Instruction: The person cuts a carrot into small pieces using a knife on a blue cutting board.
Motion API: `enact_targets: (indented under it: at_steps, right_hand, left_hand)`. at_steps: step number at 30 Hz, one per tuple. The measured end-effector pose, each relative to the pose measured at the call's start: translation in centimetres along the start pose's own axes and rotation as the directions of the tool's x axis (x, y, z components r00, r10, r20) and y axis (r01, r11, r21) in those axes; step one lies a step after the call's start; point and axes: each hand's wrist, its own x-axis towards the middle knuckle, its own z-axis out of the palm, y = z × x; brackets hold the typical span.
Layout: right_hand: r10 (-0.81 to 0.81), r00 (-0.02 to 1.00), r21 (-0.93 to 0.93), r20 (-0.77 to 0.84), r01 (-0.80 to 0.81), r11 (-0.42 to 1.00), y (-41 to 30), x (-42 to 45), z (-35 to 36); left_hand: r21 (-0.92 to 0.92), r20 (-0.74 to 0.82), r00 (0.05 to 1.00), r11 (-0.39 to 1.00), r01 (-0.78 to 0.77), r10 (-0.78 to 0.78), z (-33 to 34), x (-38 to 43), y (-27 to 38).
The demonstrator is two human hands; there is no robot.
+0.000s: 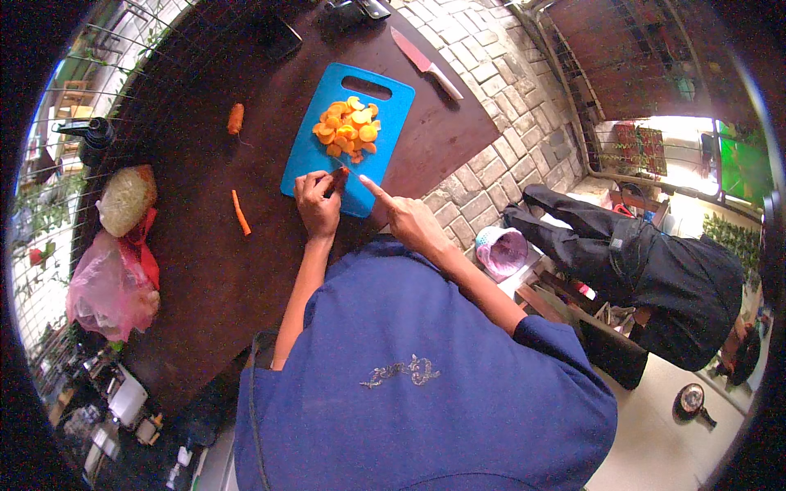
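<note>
A blue plastic cutting board (393, 132) lies on the dark table, with a pile of orange carrot slices (347, 127) on its upper middle. At the board's lower left edge, my left hand (319, 199) holds a carrot piece (344, 170), mostly hidden by the fingers. My right hand (405, 215) is just right of it, index finger extended towards the carrot; a thin blade shows faintly between the hands, its handle hidden in my right hand. A carrot stub (236, 118) and a narrow carrot strip (241, 212) lie on the table to the left.
A knife with a reddish blade and pale handle (445, 81) lies near the table's right edge. Dark objects stand at the far edge. Plastic bags (113, 282) sit at the left. A person in dark clothes (681, 288) is at the right, near a pink-and-white basket (501, 251).
</note>
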Motion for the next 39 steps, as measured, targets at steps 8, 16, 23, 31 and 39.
enact_targets:
  at_steps: [8, 16, 23, 31, 39]
  right_hand:
    - [-0.006, 1.0, -0.01, 0.013, 0.006, 1.0, 0.1, 0.2, 0.1]
    - [0.005, 1.0, -0.031, -0.007, -0.005, 0.999, 0.3, 0.9, 1.0]
    - [-0.024, 1.0, -0.16, -0.02, 0.02, 0.987, 0.6, 0.7, 1.8]
    - [0.028, 0.991, -0.12, -0.132, -0.044, 0.992, -0.4, 0.1, 1.2]
    - [-0.071, 0.949, -0.204, -0.307, 0.007, 0.979, 0.7, -0.1, 1.5]
  left_hand:
    - [-0.018, -0.011, 1.0, 1.0, -0.011, 0.011, -0.1, 0.0, 0.1]
    - [0.0, -0.006, 1.0, 1.0, -0.028, 0.028, 0.3, -0.4, -0.9]
    - [0.031, -0.026, 0.998, 0.998, -0.055, 0.056, 0.4, -0.4, -1.1]
    - [-0.075, -0.069, 0.997, 0.997, 0.024, -0.029, 0.9, -0.3, -1.1]
    - [-0.151, 0.0, 0.992, 0.981, -0.122, 0.124, 0.5, -0.9, -1.1]
